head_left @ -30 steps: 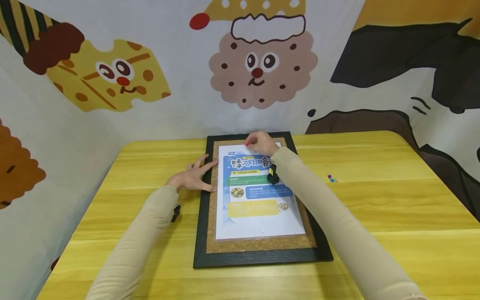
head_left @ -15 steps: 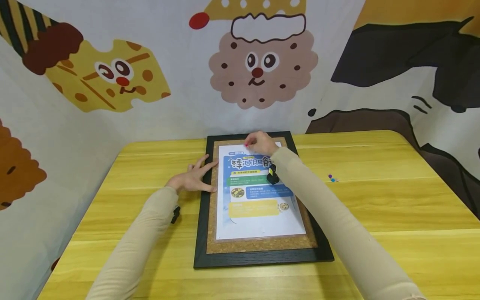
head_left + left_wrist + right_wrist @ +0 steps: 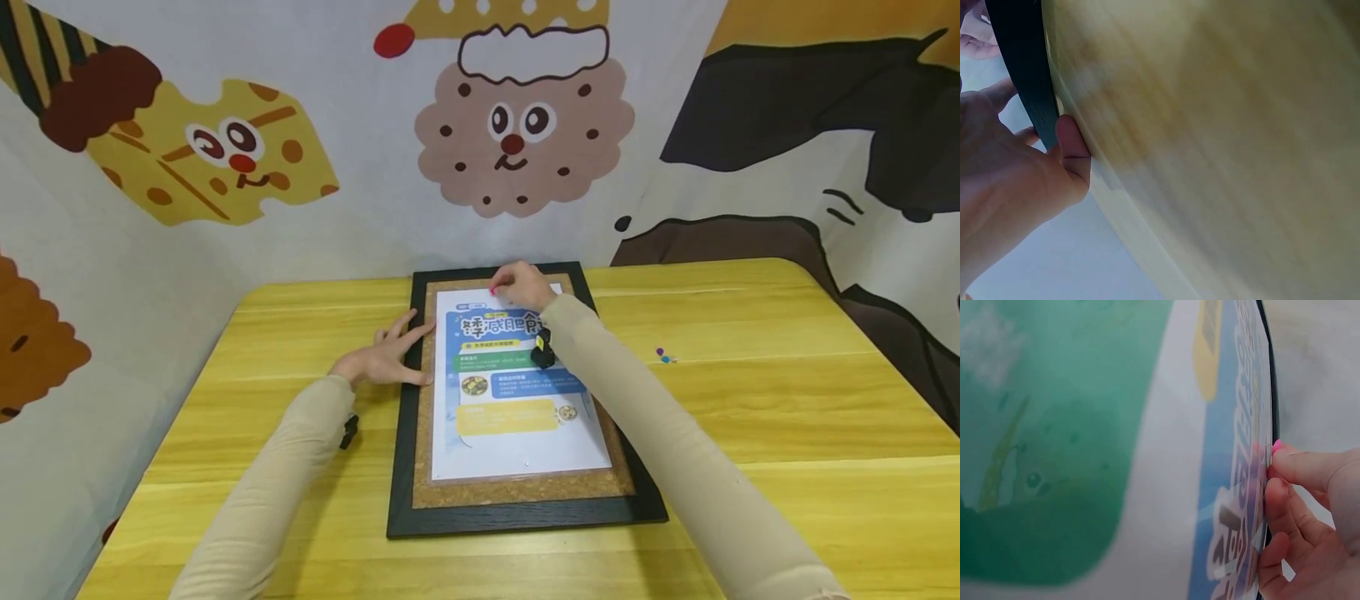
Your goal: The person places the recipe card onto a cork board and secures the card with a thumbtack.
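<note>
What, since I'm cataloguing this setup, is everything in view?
pink pin: one, pink, at the sheet's far edge
printed sheet: one, white, blue, green and yellow, on the corkboard
corkboard: one, brown, black-framed, on the table
tiny items: at least two, purple and blue, right of the board
table: one, yellow wood-grain, under everything
backdrop: white, cartoon-printed, behind the table
sleeves: two, beige, on the arms
left hand: one, bare, touching the left frame edge
right hand: one, bare, pinching the pin

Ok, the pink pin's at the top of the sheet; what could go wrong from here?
The pink pin might tilt or slip: it is small in the right grip. The framed board could shift under pressure: the left grip touches only its left side. The loose pins near the right sleeve might get knocked if it swings out.
</note>
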Tool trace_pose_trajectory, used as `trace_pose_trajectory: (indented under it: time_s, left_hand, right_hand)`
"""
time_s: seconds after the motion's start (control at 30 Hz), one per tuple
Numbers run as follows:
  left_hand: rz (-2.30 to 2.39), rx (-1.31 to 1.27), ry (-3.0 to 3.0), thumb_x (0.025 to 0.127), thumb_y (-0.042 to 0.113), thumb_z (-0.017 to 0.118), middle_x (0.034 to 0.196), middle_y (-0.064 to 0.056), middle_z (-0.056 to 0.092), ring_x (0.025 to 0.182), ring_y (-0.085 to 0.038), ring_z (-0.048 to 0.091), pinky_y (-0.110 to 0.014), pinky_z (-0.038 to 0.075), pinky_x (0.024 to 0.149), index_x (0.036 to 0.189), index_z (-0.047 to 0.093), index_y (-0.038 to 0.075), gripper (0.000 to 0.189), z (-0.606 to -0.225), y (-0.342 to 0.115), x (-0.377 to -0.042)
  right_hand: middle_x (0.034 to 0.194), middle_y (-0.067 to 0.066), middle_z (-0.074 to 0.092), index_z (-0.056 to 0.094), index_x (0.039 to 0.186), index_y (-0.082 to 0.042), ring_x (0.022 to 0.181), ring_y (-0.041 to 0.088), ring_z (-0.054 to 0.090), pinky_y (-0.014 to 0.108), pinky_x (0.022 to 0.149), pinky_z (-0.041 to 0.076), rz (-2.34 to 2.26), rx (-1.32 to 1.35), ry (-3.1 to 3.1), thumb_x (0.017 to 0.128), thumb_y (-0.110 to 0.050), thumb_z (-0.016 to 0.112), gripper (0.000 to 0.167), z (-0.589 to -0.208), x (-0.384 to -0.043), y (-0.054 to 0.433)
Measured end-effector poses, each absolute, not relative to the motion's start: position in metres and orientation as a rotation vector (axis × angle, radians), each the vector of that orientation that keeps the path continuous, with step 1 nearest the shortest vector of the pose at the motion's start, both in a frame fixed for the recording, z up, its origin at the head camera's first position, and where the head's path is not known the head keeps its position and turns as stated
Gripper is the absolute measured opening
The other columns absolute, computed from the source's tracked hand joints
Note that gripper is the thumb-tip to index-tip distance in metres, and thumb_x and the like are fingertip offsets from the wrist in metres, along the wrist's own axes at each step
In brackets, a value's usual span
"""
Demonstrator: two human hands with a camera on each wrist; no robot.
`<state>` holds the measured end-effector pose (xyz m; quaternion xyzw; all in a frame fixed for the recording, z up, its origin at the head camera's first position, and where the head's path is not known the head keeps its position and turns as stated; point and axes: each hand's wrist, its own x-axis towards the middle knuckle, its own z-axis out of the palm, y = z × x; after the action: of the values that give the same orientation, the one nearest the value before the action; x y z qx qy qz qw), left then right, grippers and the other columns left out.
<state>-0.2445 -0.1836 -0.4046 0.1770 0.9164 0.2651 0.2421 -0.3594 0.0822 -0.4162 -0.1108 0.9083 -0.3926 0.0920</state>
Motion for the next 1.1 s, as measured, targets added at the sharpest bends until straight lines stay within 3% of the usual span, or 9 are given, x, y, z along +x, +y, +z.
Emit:
trace_pose_trajectory:
  time_s: [0.27,0.73,1.1]
  left_hand:
    - [0.725,0.486,2.502,0.084,0.039,0.073,0.158,-0.012,-0.019,0.135,-0.053,-0.003,-0.071,0.012,0.101,0.157,0.009,0.019,0.099,-0.4048,-0.1843,-0.2455]
    - [0.724,0.502,2.500,0.085,0.041,0.072,0.158,-0.011,-0.019,0.134,-0.052,0.001,-0.071,0.014,0.101,0.157,0.009,0.019,0.099,-0.4073,-0.1834,-0.2449]
    - [0.729,0.528,2.503,0.085,0.038,0.072,0.158,-0.015,-0.018,0.136,-0.055,-0.009,-0.071,0.009,0.103,0.157,0.009,0.016,0.098,-0.4059,-0.1851,-0.2438]
  right_hand:
    - [0.102,0.002,0.061,0.067,0.095,-0.015,0.100,0.021,0.052,0.042,0.094,0.038,-1.152,-0.331,2.710,0.094,-0.011,0.064,0.005,-0.4160,-0.3593,0.0823]
    - [0.104,0.002,0.062,0.067,0.098,-0.015,0.101,0.021,0.052,0.042,0.095,0.038,-1.103,-0.329,2.730,0.096,-0.014,0.062,0.005,-0.4165,-0.3587,0.0810]
    - [0.106,0.004,0.063,0.068,0.098,-0.012,0.100,0.022,0.052,0.041,0.094,0.039,-1.081,-0.339,2.714,0.097,-0.013,0.060,0.009,-0.4131,-0.3587,0.0777]
